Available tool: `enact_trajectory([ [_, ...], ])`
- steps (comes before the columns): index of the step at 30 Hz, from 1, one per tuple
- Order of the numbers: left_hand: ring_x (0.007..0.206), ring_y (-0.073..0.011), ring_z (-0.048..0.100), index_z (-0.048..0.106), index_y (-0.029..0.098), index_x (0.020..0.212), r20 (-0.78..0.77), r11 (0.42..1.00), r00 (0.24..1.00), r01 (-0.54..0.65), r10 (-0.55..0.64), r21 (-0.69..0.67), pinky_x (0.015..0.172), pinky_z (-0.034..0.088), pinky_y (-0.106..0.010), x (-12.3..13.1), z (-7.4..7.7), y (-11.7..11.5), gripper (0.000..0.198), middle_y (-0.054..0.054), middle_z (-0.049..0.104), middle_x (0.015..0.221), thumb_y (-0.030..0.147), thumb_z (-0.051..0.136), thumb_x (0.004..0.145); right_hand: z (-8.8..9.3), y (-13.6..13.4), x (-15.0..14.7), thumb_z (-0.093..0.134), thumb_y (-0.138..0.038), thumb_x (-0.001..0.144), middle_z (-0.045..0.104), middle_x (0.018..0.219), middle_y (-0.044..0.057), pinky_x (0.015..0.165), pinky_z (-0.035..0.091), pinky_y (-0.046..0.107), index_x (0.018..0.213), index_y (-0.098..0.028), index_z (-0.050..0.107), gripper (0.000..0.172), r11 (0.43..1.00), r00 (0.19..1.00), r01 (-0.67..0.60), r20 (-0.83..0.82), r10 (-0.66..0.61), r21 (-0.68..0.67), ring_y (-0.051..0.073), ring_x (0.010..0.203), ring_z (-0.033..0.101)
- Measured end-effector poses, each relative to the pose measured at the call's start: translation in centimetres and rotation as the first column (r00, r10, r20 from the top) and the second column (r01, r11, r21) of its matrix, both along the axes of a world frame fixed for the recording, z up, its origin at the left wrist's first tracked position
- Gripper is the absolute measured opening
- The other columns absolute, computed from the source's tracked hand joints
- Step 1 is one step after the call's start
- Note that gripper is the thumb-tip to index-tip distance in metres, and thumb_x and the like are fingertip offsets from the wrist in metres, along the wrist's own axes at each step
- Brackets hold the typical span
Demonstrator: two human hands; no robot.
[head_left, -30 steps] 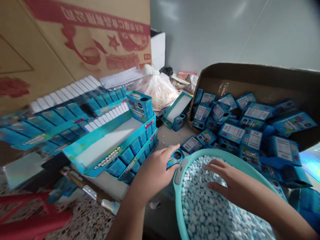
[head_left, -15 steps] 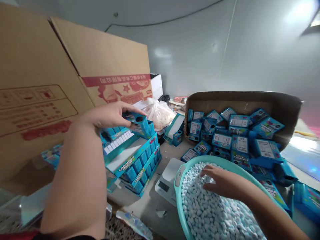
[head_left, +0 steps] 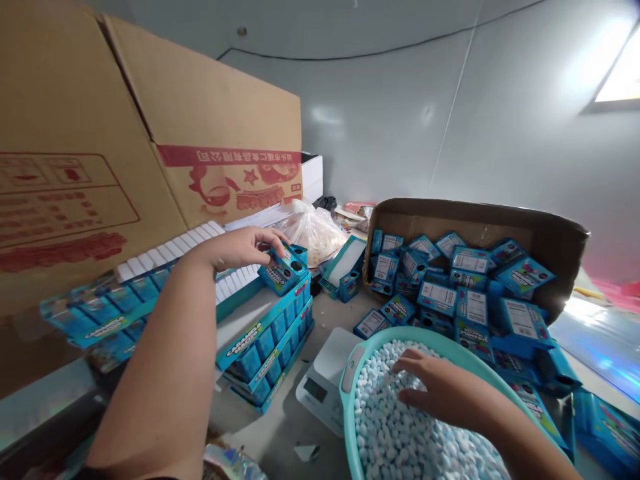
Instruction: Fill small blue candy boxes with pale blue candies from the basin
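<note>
My left hand (head_left: 250,248) is closed on a small blue candy box (head_left: 283,272). The box is tilted, at the far end of the top display tray (head_left: 250,327), right beside another small box in that tray. The display trays are stacked and packed with blue boxes along their side. My right hand (head_left: 425,377) rests on the pale blue and white candies (head_left: 395,427) that fill a turquoise basin (head_left: 349,400). Its thumb and fingers are apart and slightly bent, the fingertips partly among the candies.
A white scale (head_left: 325,380) lies beside the basin. Behind, a carton (head_left: 475,217) on its side spills many blue boxes (head_left: 473,307). A large cardboard box (head_left: 225,120) stands at left, with filled trays (head_left: 115,300) before it. A clear bag (head_left: 313,233) sits at the back.
My left hand has lowered the small box, now tilted, into the top tray's far end. My right hand stays among the candies with little change. The view has shifted slightly.
</note>
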State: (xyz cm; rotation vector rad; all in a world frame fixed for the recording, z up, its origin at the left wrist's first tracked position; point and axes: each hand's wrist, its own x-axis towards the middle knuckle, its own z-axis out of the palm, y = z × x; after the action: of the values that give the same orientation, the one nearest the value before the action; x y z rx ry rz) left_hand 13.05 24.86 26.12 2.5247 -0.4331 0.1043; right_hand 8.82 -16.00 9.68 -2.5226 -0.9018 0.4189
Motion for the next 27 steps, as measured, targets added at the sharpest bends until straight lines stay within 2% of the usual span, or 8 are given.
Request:
enact_trajectory([
  [7,0.108,-0.0262,0.062,0.071,0.024,0.106,-0.017,0.997,0.997,-0.071,0.072,0.027,0.093,0.053,-0.035,0.0,-0.7,-0.4,0.044,-0.003,0.067,0.112,0.047,0.076,0.068,0.1,0.2,0.2,0.062,-0.026,0.094,0.058,0.129,0.01,0.1,0.049,0.05,0.126,-0.023,0.065,0.033,0.999,0.999,0.005,-0.042,-0.006,-0.033,0.03,0.111,0.062],
  [11,0.124,-0.0267,0.055,0.066,0.027,0.12,-0.019,0.994,0.999,0.041,-0.043,-0.102,0.104,0.048,-0.035,-0.5,-0.8,-1.0,0.047,-0.004,0.062,0.129,0.051,0.069,0.08,0.1,0.3,0.1,0.061,-0.026,0.094,0.058,0.127,0.011,0.1,0.049,0.05,0.125,-0.022,0.066,0.032,0.999,0.999,0.003,-0.041,-0.004,-0.033,0.029,0.109,0.062],
  [12,0.129,-0.0273,0.052,0.065,0.028,0.124,-0.005,0.991,0.999,0.035,-0.036,-0.126,0.106,0.047,-0.035,-0.6,-0.9,-1.1,0.05,-0.004,0.059,0.135,0.054,0.068,0.082,0.1,0.3,0.1,0.062,-0.027,0.094,0.058,0.127,0.011,0.1,0.048,0.051,0.125,-0.022,0.066,0.032,0.999,0.999,0.004,-0.04,-0.005,-0.034,0.03,0.109,0.062],
  [15,0.135,-0.0306,0.046,0.057,0.029,0.136,-0.019,0.982,0.987,-0.158,0.157,-0.105,0.107,0.047,-0.04,-0.4,-1.3,-1.3,0.069,-0.006,0.049,0.147,0.068,0.067,0.08,-0.2,0.3,0.3,0.062,-0.026,0.093,0.058,0.127,0.011,0.1,0.049,0.052,0.123,-0.022,0.067,0.031,1.0,1.0,0.005,-0.03,-0.006,-0.029,0.03,0.109,0.062],
  [18,0.129,-0.0315,0.053,0.051,0.028,0.142,-0.082,0.93,0.932,-0.36,0.354,-0.076,0.104,0.049,-0.042,0.3,-1.8,-0.9,0.08,-0.009,0.049,0.147,0.075,0.063,0.079,-0.5,0.3,0.4,0.062,-0.026,0.092,0.057,0.13,0.011,0.103,0.048,0.053,0.124,-0.021,0.066,0.032,1.0,1.0,0.005,-0.028,-0.005,-0.028,0.031,0.111,0.062],
  [20,0.123,-0.0313,0.057,0.056,0.025,0.137,-0.054,0.905,0.907,-0.421,0.418,-0.065,0.102,0.049,-0.04,0.8,-2.0,-0.3,0.079,-0.009,0.057,0.14,0.077,0.062,0.078,-0.6,0.3,0.5,0.062,-0.026,0.092,0.056,0.132,0.012,0.105,0.046,0.054,0.126,-0.021,0.065,0.034,0.999,1.0,0.007,-0.027,-0.008,-0.037,0.032,0.113,0.061],
  [24,0.105,-0.0292,0.064,0.071,0.022,0.107,0.057,0.901,0.902,-0.43,0.427,0.052,0.088,0.05,-0.034,0.7,-1.5,0.6,0.068,-0.006,0.071,0.112,0.082,0.05,0.082,-0.8,0.2,0.5,0.062,-0.026,0.092,0.057,0.129,0.01,0.104,0.048,0.051,0.124,-0.023,0.066,0.033,1.0,1.0,0.0,-0.013,0.0,-0.031,0.03,0.111,0.062],
  [27,0.086,-0.0268,0.065,0.072,0.024,0.089,0.272,0.824,0.849,-0.515,0.453,0.236,0.069,0.045,-0.032,-0.5,-0.3,0.1,0.062,-0.004,0.072,0.094,0.081,0.05,0.082,-1.1,0.1,0.5,0.063,-0.027,0.091,0.06,0.125,0.009,0.1,0.051,0.048,0.122,-0.025,0.067,0.031,1.0,1.0,0.0,0.019,0.0,-0.017,0.029,0.105,0.064],
])
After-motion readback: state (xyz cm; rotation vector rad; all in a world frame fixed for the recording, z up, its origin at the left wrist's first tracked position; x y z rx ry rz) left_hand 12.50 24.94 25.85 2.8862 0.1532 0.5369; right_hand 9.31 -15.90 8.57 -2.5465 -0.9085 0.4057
